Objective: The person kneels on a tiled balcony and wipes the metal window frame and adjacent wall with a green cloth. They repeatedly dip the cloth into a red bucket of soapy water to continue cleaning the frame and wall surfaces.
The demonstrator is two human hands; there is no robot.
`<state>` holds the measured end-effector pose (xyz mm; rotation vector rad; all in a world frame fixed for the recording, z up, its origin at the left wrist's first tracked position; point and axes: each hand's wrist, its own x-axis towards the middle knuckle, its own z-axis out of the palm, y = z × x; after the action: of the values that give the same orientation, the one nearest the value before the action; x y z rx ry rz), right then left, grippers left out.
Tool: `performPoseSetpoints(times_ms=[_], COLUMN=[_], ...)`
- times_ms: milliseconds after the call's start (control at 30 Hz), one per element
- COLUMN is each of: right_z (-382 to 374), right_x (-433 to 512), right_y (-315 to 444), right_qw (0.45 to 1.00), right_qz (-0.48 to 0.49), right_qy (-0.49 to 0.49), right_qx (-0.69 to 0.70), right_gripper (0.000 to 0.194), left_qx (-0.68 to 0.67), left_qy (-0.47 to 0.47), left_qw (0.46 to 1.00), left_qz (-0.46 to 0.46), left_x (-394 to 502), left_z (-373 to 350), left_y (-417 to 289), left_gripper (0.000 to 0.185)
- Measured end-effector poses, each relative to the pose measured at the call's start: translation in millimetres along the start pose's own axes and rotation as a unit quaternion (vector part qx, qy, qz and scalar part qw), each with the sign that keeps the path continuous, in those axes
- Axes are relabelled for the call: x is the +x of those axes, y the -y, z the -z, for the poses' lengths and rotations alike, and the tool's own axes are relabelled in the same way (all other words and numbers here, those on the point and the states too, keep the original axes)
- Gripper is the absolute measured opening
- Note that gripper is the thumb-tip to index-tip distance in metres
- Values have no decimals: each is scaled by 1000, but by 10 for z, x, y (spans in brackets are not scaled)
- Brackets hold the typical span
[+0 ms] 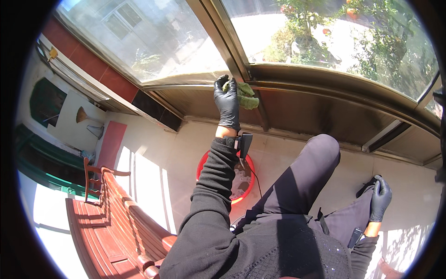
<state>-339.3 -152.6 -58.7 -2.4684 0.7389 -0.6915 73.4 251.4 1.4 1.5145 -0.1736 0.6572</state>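
Note:
My left hand (226, 103), in a black glove, is raised to the lower rail of a metal window frame (188, 81). It grips a damp-looking green cloth (248, 97), which bunches at the fingers and hangs out on the right side. An upright mullion (223, 38) stands just above the hand. My right hand (380, 198), also black-gloved, hangs low beside my right leg with its fingers curled. Its palm side is hidden, so whether anything lies in it does not show. Below my left forearm, partly covered by it, sits a red basin (248, 190) of sudsy water.
Glass panes (156, 42) rise above brown lower panels (313, 108). A reddish wooden bench (118, 216) stands at left on the tiled floor (188, 143). Farther left are a broom (82, 114) and a dustpan (95, 130). My bent knee (324, 150) is close to the panels.

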Motion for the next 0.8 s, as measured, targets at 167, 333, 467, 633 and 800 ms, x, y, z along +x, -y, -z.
performPoseSetpoints(times_ms=[167, 333, 467, 633, 800], right_z=[45, 100, 126, 127, 151], right_x=[-39, -97, -130, -126, -124], right_y=[-80, -217, -270, -286, -332], right_qw=[1000, 999, 998, 997, 993], right_qz=[7, 3, -25, -47, -53], right_qy=[-4, -13, -15, -7, 4], right_qx=[-8, -50, -49, -57, -102], right_gripper=[16, 17, 17, 17, 17], left_qx=[-288, -413, -388, 141, 146], left_qy=[-120, -157, 49, -65, -66], left_qw=[898, 862, 902, 988, 987], left_qz=[309, 250, 184, -14, 1], left_x=[62, 866, 1081, 471, 980], left_z=[809, 1618, 1263, 301, 584], left_y=[792, 1169, 1101, 1227, 1541], left_gripper=[33, 23, 33, 62, 59])
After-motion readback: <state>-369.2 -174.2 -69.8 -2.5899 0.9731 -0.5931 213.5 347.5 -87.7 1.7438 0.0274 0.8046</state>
